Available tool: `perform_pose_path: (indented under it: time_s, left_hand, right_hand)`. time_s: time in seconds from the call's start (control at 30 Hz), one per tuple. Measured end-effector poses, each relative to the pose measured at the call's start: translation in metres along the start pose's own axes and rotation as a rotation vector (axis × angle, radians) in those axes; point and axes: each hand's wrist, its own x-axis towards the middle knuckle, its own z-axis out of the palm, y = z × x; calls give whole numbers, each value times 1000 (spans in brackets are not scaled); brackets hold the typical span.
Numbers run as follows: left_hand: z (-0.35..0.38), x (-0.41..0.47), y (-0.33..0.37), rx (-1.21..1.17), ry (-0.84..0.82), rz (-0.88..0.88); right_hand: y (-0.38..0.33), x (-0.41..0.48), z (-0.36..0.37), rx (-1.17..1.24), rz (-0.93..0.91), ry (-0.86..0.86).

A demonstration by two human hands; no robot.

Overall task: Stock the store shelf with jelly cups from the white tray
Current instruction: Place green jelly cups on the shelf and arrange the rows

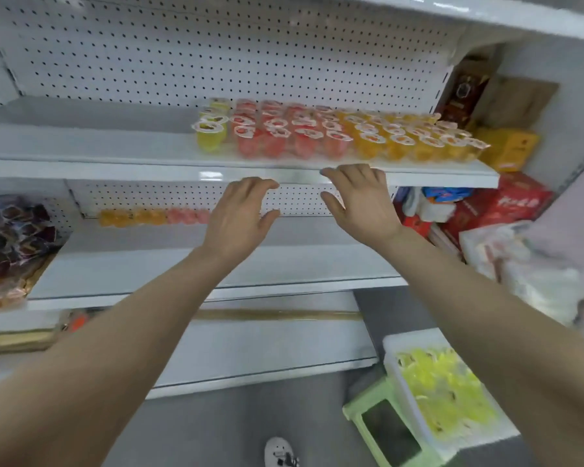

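Rows of jelly cups stand on the white shelf (115, 146): yellow cups (210, 131) at the left, red cups (284, 136) in the middle, orange cups (415, 139) at the right. My left hand (238, 217) and my right hand (361, 200) hover just below the shelf's front edge. Both hold nothing, with fingers loosely bent. The fingertips of my right hand reach the shelf edge. The white tray (393, 348) with several yellow jelly cups (445, 392) rests on a green stool (368, 412) at the lower right, partly hidden by my right forearm.
On the lower shelf (149, 264) a row of orange and pink cups (152, 217) stands at the back, and dark wrapped sweets (11, 237) lie at the left. Red and yellow boxes (506, 203) and plastic bags crowd the right side. A shoe (280, 453) stands on the grey floor.
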Motion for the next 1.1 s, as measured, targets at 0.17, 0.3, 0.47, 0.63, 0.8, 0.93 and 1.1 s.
perform_pose_path:
  time_s: [0.17, 0.3, 0.47, 0.63, 0.8, 0.93, 1.1]
  left_hand:
    - [51, -31, 51, -57, -121, 57]
    - [105, -49, 100, -126, -221, 100]
    - [186, -64, 163, -195, -343, 142]
    - [271, -82, 218, -241, -471, 144]
    - [359, -113, 260, -270, -637, 83]
    - [429, -147, 277, -273, -760, 45]
    - [499, -198, 283, -261, -905, 30]
  right_hand:
    - [41, -96, -8, -25, 101, -43]
    - [82, -173, -11, -53, 201, -132]
    - [143, -265, -13, -39, 332, -208]
    - [206, -354, 6, -29, 445, -333]
    - [260, -442, 42, 23, 547, -568]
    - [287, -504, 74, 81, 610, -707]
    - [298, -570, 125, 148, 667, -920]
